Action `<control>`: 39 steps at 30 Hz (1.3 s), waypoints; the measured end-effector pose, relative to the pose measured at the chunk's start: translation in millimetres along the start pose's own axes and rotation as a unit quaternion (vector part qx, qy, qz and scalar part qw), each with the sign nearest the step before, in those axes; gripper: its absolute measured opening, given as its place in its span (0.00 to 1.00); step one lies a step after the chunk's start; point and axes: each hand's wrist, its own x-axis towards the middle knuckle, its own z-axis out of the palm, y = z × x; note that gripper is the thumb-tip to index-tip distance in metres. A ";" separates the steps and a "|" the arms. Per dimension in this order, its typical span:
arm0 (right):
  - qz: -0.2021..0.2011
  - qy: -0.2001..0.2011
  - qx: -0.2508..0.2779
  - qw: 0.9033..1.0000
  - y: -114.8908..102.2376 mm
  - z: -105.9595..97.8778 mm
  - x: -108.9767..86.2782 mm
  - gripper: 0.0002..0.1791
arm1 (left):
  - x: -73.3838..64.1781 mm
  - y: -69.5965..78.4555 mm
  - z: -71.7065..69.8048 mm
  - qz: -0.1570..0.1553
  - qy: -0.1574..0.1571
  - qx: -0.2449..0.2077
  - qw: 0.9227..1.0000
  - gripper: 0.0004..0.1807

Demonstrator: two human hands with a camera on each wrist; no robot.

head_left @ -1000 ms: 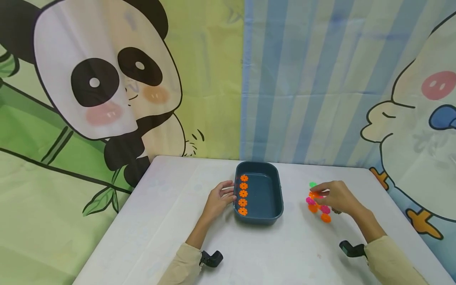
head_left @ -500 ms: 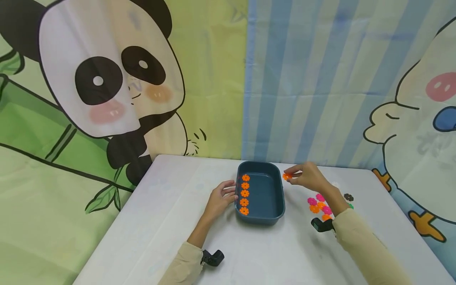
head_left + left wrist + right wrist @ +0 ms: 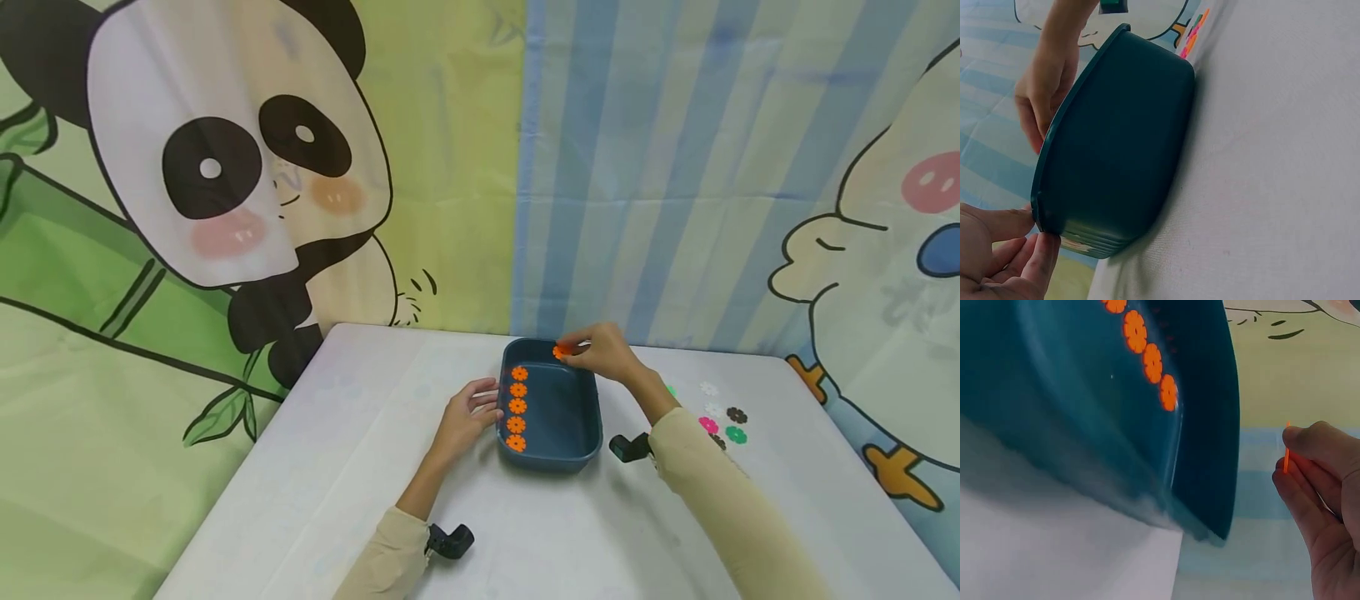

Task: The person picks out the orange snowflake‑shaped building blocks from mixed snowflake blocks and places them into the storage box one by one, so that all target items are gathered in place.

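Observation:
A dark teal plastic basin (image 3: 558,417) stands on the white table. Along the left side of its floor runs a straight row of orange flower-shaped pieces (image 3: 517,406). My left hand (image 3: 463,417) is at the basin's left side; the left wrist view shows its thumb and fingers pinching the rim (image 3: 1054,134). Over the back right corner of the basin, my right hand (image 3: 603,354) pinches another orange flower piece (image 3: 559,352) between thumb and fingers. In the right wrist view that thin orange piece (image 3: 1286,456) appears edge-on, above rim height.
Right of the basin lie loose flower pieces: a pink one (image 3: 708,425), a green one (image 3: 737,435), a dark brown one (image 3: 737,415) and a white one (image 3: 708,388). My right sleeve (image 3: 720,492) hides others. A printed cloth backdrop (image 3: 450,167) hangs behind the table.
My right hand has picked up an orange flower piece from the loose pieces and carried it left to above the basin. The left hand stays at the rim.

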 end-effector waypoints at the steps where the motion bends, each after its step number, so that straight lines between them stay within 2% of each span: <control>1: -0.002 0.002 -0.001 1.000 0.2 3.4 3.1 0.16 | 0.0 -0.1 0.0 0.001 -0.001 -0.003 1.000 0.30; 8: -0.005 -0.004 -0.012 1.000 1.9 25.9 21.5 0.16 | 1.4 -4.0 -0.1 0.008 -0.007 -0.024 1.000 0.31; 14: 0.002 0.002 0.004 1.000 4.7 41.1 30.3 0.16 | 0.4 -3.1 1.0 0.010 -0.009 -0.014 1.000 0.31; 19: -0.009 0.001 0.023 1.000 8.0 50.4 33.6 0.16 | 0.8 -2.9 -0.2 -0.003 -0.008 -0.008 1.000 0.32; 22: -0.010 0.004 0.016 1.000 8.0 53.5 36.1 0.16 | 0.7 2.3 -1.7 -0.001 -0.011 -0.012 1.000 0.32; 26: -0.001 0.005 0.014 1.000 8.8 56.3 40.1 0.16 | -4.4 21.0 -3.2 0.001 -0.018 -0.014 1.000 0.31; 31: -0.005 0.003 0.012 1.000 17.5 60.4 42.5 0.16 | -7.7 24.4 -3.0 0.008 -0.015 -0.017 1.000 0.30; 39: -0.002 -0.010 -0.028 1.000 35.0 67.3 42.6 0.17 | -10.1 30.4 -1.2 0.006 -0.021 -0.028 0.999 0.30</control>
